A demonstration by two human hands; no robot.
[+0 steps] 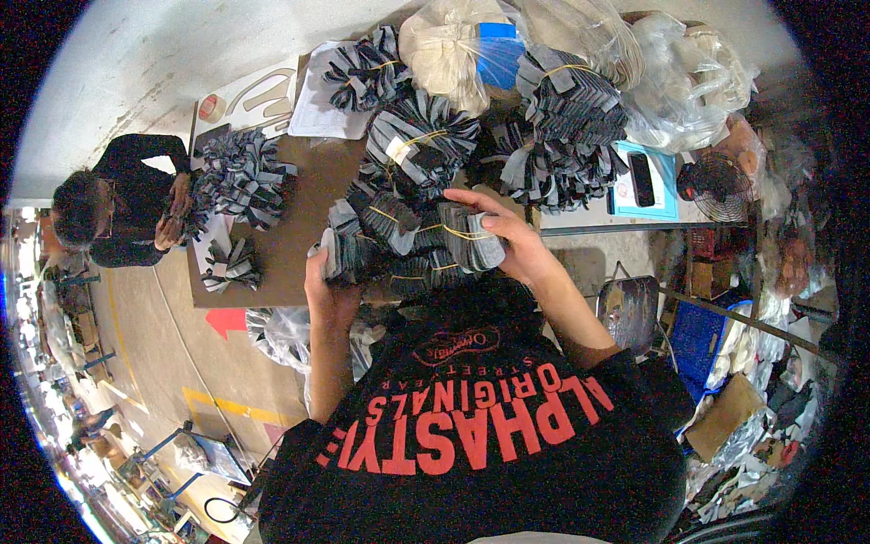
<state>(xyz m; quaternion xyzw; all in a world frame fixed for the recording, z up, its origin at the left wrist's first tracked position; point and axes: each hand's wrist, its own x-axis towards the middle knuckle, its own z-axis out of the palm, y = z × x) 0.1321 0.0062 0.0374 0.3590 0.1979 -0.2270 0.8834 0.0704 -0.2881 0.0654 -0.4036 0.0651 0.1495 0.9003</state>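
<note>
Near the table's front edge, my left hand (pixel 330 296) is closed around the end of a bundle of grey cut fabric pieces (pixel 347 249). My right hand (pixel 515 238) grips another grey bundle (pixel 462 238), thumb on top and fingers along its far side; a yellow band runs round it. Between the hands lies a darker banded bundle (pixel 385 218), touching its neighbours. A further bundle (pixel 421 274) sits low against my shirt, partly hidden. Just beyond, a larger grey and black bundle (pixel 421 140) is tied with yellow bands.
Loose grey strips (pixel 243 177) heap on the brown table (pixel 313 168) at left, beside a co-worker (pixel 136 199). Stacked bundles (pixel 571 100) and plastic bags (pixel 453 50) stand at the back. A phone (pixel 642 179) and fan (pixel 716 184) are at right, a blue crate (pixel 698 344) below.
</note>
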